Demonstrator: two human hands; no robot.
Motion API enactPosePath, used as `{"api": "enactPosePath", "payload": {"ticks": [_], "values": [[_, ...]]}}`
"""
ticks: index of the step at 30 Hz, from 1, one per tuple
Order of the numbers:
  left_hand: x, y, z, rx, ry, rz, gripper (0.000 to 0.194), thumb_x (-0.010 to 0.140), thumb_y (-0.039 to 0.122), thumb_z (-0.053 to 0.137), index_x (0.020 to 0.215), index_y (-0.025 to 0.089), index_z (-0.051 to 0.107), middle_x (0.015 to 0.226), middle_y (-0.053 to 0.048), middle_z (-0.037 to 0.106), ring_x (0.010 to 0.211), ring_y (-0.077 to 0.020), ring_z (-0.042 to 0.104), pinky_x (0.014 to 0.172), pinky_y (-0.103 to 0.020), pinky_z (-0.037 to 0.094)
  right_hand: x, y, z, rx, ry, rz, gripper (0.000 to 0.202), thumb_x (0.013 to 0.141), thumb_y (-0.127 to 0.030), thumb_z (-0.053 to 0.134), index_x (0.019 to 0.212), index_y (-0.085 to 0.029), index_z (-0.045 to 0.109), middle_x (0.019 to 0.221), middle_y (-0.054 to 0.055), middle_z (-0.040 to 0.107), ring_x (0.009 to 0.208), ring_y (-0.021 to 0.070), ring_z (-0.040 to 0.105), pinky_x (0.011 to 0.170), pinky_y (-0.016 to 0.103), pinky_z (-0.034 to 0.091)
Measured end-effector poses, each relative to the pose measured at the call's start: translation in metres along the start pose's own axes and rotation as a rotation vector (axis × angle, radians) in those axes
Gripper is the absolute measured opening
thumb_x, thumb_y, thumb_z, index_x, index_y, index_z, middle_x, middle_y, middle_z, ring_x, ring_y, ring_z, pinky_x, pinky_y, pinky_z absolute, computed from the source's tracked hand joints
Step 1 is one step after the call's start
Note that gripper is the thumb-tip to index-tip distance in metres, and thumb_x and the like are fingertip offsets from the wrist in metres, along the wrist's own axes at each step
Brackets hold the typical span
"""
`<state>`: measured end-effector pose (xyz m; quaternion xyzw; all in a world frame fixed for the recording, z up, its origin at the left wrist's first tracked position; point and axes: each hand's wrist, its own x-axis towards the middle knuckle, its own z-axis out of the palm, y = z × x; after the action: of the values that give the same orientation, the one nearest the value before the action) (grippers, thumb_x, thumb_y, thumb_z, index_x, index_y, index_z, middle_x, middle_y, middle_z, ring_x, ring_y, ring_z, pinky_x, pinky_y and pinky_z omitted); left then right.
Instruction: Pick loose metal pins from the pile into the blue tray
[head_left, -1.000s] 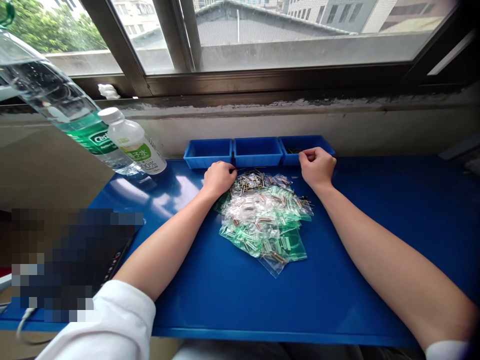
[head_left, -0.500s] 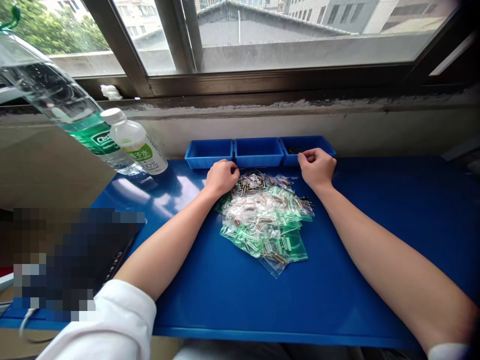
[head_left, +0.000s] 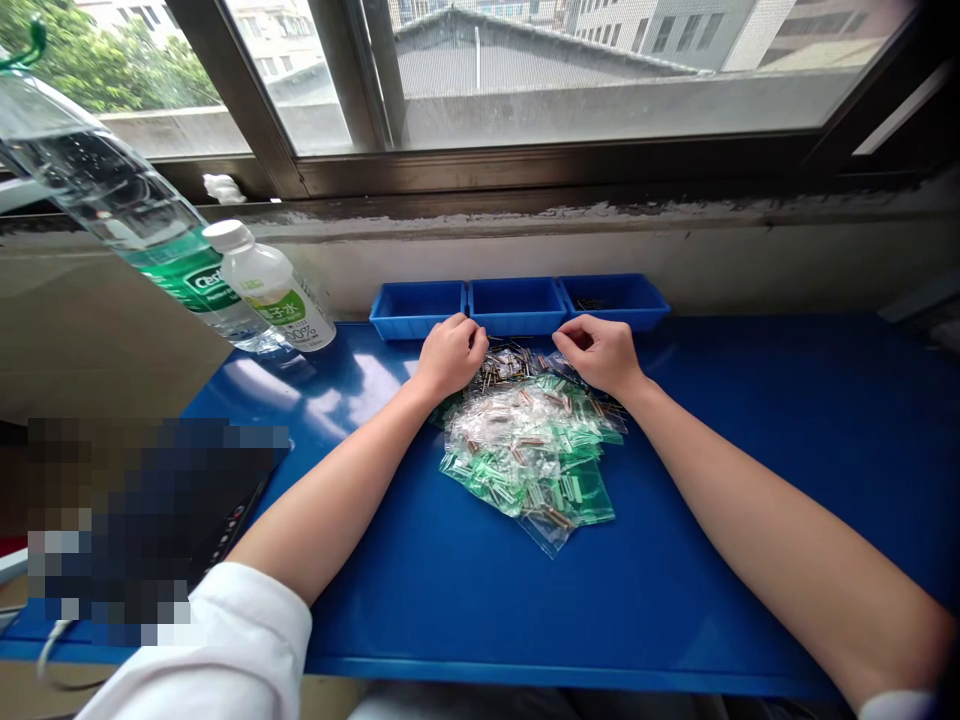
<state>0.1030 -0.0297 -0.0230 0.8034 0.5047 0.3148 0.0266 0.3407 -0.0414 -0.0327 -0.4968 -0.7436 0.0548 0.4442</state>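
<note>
Beside a loose heap of small thin metal pins [head_left: 504, 366], my left hand [head_left: 452, 355] is closed with thumb and fingers together; what it pinches, if anything, is too small to make out. My right hand [head_left: 602, 350] is curled into a pinch over the heap's right side, in front of the middle blue bin [head_left: 517, 318]. Any thing between its fingertips cannot be made out. Below both hands lies a pile of clear and green plastic bags [head_left: 525, 440] with small copper-coloured and pale rods in them. A few dark pins lie in the right blue bin [head_left: 619, 312].
The left blue bin [head_left: 418, 322] stands in line with the others by the wall. At the left are a large water bottle [head_left: 150, 220] and a smaller white-capped bottle [head_left: 274, 290]. A dark, blurred-out device [head_left: 217, 500] lies on the blue table [head_left: 465, 600].
My right hand has moved left and slightly down from the right blue bin to the heap of pins. My left hand has stayed nearly in place, shifting slightly right.
</note>
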Motion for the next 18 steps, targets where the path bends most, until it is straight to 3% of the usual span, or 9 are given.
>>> {"api": "enactPosePath", "payload": {"ticks": [5, 10, 18], "values": [[-0.002, 0.002, 0.002, -0.145, 0.021, 0.134, 0.027, 0.092, 0.030, 0.045, 0.081, 0.016, 0.065, 0.084, -0.007, 0.062, 0.079, -0.0161, 0.059, 0.073, -0.028, 0.047, 0.000, -0.007, 0.002, 0.049, -0.144, -0.105, 0.019, 0.081, -0.034, 0.060, 0.084, -0.019, 0.071, 0.077, 0.004, 0.071, 0.058, 0.0152, 0.058, 0.057, 0.029, 0.047], [-0.004, 0.006, 0.003, -0.233, 0.020, 0.266, 0.026, 0.093, 0.031, 0.047, 0.089, 0.017, 0.068, 0.089, -0.007, 0.064, 0.082, -0.0151, 0.060, 0.077, -0.027, 0.049, -0.001, -0.011, 0.004, 0.055, -0.254, -0.172, 0.019, 0.084, -0.034, 0.059, 0.088, -0.020, 0.072, 0.081, 0.004, 0.071, 0.061, 0.0147, 0.059, 0.060, 0.028, 0.047], [-0.005, 0.007, 0.004, -0.330, 0.015, 0.302, 0.021, 0.090, 0.030, 0.053, 0.091, 0.019, 0.071, 0.090, -0.007, 0.066, 0.084, -0.0151, 0.063, 0.078, -0.027, 0.051, -0.001, -0.015, 0.002, 0.060, -0.234, -0.143, 0.021, 0.086, -0.035, 0.056, 0.080, -0.020, 0.070, 0.073, 0.003, 0.069, 0.060, 0.0149, 0.058, 0.056, 0.027, 0.044]]}}
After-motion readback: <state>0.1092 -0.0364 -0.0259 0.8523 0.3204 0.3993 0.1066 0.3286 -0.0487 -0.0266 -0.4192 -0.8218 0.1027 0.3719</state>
